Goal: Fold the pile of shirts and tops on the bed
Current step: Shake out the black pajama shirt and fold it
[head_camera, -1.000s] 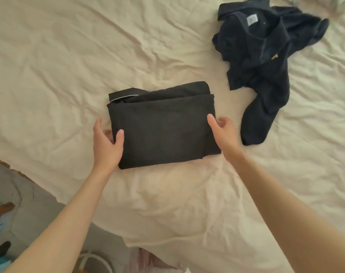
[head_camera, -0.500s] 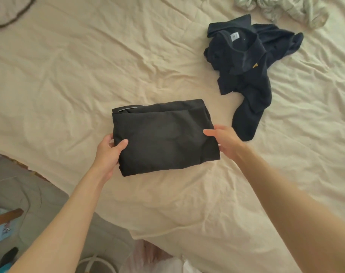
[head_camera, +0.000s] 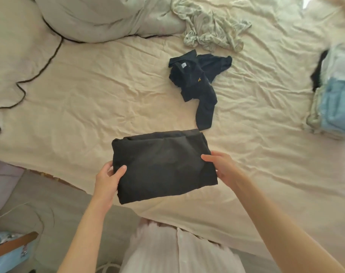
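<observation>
You held the folded black cloth shirt, a flat square bundle, with both hands over the near edge of the bed. Your left hand gripped its left side, with the thumb lying on top of the cloth and the fingers tucked under it. Your right hand gripped its right side the same way, thumb on top. I could not tell if the bundle was touching the bed or was lifted a little.

The wrinkled cream bed sheet spread out all around. Just past the far right corner of the bundle lay a crumpled dark navy shirt with a white neck tag and a small yellow mark, not folded. Farther back lay a crumpled pale patterned top, not folded either. At the right edge of the bed sat a stack of folded clothes, light blue and pale, well apart from your hands. A big grey-white pillow lay at the far left, and a thin black cord snaked from it across the sheet.
</observation>
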### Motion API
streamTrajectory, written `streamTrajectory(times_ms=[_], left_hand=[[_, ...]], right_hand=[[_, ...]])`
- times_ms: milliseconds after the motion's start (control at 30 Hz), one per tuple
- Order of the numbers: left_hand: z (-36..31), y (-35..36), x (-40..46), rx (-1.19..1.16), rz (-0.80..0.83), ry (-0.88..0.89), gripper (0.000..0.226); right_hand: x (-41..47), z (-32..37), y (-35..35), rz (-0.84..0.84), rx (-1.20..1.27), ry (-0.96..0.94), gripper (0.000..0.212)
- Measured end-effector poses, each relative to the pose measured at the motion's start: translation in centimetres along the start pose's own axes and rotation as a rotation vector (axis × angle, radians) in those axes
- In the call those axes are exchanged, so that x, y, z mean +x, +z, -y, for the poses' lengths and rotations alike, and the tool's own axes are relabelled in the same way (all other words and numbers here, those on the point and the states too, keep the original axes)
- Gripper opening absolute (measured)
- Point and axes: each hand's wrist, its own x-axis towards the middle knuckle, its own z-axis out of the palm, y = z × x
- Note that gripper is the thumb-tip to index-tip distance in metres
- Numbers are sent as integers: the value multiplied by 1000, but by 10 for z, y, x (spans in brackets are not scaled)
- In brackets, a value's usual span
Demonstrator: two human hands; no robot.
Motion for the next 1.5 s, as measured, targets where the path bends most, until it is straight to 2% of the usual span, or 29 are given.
streamTrajectory(times_ms=[100,233,333,500,633,833,967,1133,1500], left_hand=[[-10,16,-32,38,92,49,25],[-16,48,-69,127,264,87,24],[-15,79,-102,227,404,114,21],[1,145,-162,379,602,144,19],[20,205,-221,466,747,210,21],[70,300,-316,540,920,274,24],[117,351,-376,553,948,250,19],[149,412,-421,558,918,205,28],[151,610,-452,448,801,157,24]], right_hand=[[-41,-16,-28,-87,78,-63,23],[-96,-51,-69,-215,219,-114,20],[-139,-90,-106,-317,322,-95,16],[-205,-168,-177,-484,502,-44,22],[-255,-231,-236,-519,622,-17,27],[-319,-321,-336,-584,725,-78,24],[-347,-367,-399,-648,730,-89,22],[-351,-393,-476,-668,711,-91,23],[-287,-339,-695,-622,550,-149,26]])
